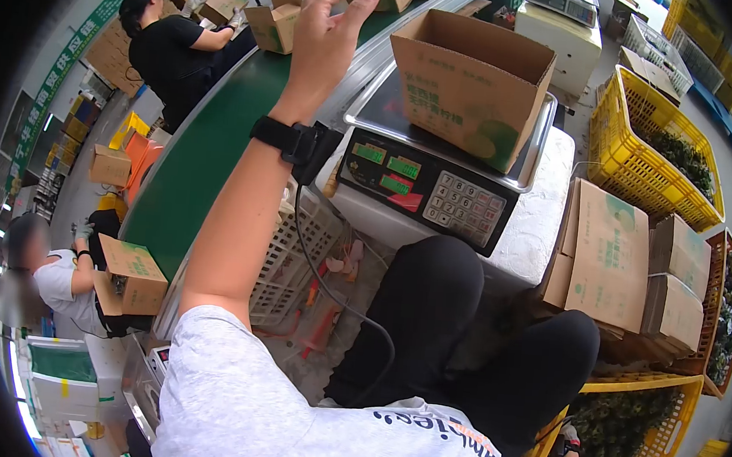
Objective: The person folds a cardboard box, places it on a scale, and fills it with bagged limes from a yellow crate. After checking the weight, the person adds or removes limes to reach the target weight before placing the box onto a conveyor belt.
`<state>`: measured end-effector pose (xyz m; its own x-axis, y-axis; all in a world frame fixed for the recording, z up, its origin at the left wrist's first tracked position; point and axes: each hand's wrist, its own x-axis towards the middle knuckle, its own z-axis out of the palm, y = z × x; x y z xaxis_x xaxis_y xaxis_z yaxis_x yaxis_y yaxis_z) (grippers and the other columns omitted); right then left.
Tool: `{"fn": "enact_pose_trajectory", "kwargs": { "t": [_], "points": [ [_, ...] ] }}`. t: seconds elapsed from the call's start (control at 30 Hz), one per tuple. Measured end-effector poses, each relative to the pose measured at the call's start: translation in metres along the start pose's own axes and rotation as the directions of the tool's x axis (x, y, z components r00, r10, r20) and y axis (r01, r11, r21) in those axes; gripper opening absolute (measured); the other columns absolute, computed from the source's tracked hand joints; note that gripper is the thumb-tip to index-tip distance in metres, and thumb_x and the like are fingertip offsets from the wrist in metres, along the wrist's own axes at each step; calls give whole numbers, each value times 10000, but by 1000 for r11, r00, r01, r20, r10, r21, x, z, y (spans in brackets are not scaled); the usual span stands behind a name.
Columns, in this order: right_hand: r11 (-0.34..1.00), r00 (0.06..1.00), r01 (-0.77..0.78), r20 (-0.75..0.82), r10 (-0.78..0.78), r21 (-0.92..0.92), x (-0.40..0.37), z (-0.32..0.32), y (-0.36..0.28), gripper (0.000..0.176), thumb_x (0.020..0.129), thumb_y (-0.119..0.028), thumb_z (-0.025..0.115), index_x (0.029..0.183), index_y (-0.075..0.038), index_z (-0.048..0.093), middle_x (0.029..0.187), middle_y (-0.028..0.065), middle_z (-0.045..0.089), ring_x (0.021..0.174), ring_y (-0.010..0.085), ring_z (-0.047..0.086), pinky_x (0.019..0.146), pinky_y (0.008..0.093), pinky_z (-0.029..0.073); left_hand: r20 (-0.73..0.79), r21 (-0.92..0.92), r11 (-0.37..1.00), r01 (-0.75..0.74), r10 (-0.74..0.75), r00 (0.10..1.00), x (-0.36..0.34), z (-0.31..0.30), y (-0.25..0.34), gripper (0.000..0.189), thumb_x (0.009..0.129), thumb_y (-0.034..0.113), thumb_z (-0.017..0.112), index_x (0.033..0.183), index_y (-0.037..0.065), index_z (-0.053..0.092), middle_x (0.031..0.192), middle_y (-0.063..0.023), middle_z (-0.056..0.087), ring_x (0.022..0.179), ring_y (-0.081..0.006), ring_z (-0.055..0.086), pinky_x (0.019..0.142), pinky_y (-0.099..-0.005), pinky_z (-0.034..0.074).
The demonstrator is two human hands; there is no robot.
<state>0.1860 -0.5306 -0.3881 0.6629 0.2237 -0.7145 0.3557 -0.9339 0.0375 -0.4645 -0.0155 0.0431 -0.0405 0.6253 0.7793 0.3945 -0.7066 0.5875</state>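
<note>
My left hand [334,37] is raised bare over the edge of the green conveyor belt [184,158], fingers loosely bent and apart, with nothing visible in it. A black strap with a cable circles that wrist. To its right, an open cardboard box [462,94] stands on the metal pan of a digital scale [424,194]; its inside bottom is hidden. At the lower right, my right hand [571,434], apparently gloved, is at the near side of a yellow crate [673,424] holding dark green produce [617,429]. Its fingers are mostly hidden.
Flattened cartons [609,256] are stacked right of the scale. Behind them stands another yellow crate [634,95], with an orange crate [724,317] farther right. Two people [169,54] work left of the belt with boxes. A white basket [296,249] sits below my left arm.
</note>
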Motion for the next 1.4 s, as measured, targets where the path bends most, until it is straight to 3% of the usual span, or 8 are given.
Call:
{"fn": "enact_pose_trajectory", "kwargs": {
  "t": [0.5, 0.7, 0.77, 0.9, 0.97, 1.03, 1.13, 1.4],
  "points": [
    [917, 981, 147, 66, -184, 372, 8, 26, -27, 342, 874, -232, 665, 1169, -69, 610, 988, 34, 654, 877, 199, 616, 795, 336, 516, -16, -62, 989, 138, -139, 990, -35, -18, 20, 253, 1009, 310, 651, 1072, 91, 762, 1116, -7, 711, 1047, -90, 621, 833, -271, 510],
    [660, 875, 391, -39, -482, 642, -11, -152, 26, 303, 851, -214, 669, 1118, -87, 599, 909, -7, 587, 804, 132, 569, 720, 288, 495, -2, -31, 996, 80, -80, 997, -43, -26, 24, 239, 1009, 285, 656, 1057, 74, 756, 1150, -14, 660, 1014, -80, 602, 804, -250, 516],
    [145, 610, 609, -345, -713, 780, -193, -215, -80, 259, 907, -256, 647, 1096, -92, 577, 919, 7, 588, 802, 127, 574, 736, 266, 486, -7, -42, 996, 73, -74, 997, -53, -23, 20, 230, 1010, 270, 656, 1053, 66, 754, 1155, -18, 645, 1010, -76, 597, 795, -241, 517],
    [65, 272, 937, -601, -751, 343, -367, -272, -255, 496, 839, -297, 627, 1290, -117, 524, 1080, 26, 576, 986, 123, 560, 866, 271, 448, -16, -98, 981, 167, -169, 985, -69, -14, 10, 236, 1037, 284, 608, 1117, 89, 714, 1184, -22, 695, 1093, -100, 620, 860, -281, 524],
    [122, 178, 980, -431, -885, 155, -428, -287, -332, 502, 848, -208, 653, 1322, -118, 513, 1125, 45, 569, 992, 122, 580, 858, 238, 472, -24, -177, 957, 229, -236, 971, -73, -11, 15, 241, 1037, 291, 606, 1119, 89, 708, 1188, -24, 692, 1109, -104, 615, 859, -287, 523],
    [-315, -271, 947, -376, -886, 60, -445, -278, -416, 468, 899, -29, 640, 1343, -112, 517, 1097, 67, 629, 1010, 147, 621, 850, 264, 529, -35, -178, 959, 221, -231, 972, -77, -15, 22, 242, 1038, 295, 602, 1118, 88, 698, 1190, -25, 689, 1115, -108, 613, 857, -293, 523],
    [-416, -476, 878, -353, -805, -235, -457, -264, -522, 503, 909, -236, 730, 1363, -119, 548, 1157, 73, 665, 973, 134, 640, 822, 281, 546, -30, -164, 952, 257, -265, 964, -87, -30, 29, 238, 1043, 294, 593, 1097, 82, 687, 1186, -27, 687, 1100, -108, 617, 856, -291, 523],
    [-362, -438, 897, -394, -808, -254, -448, -258, -518, 326, 961, -184, 683, 1263, -68, 641, 1094, 29, 685, 868, 78, 612, 756, 235, 517, -107, -119, 934, 337, -350, 931, -110, -89, 5, 225, 1028, 271, 620, 1049, 70, 720, 1099, -22, 702, 1012, -93, 615, 796, -275, 516]
  ]
}}
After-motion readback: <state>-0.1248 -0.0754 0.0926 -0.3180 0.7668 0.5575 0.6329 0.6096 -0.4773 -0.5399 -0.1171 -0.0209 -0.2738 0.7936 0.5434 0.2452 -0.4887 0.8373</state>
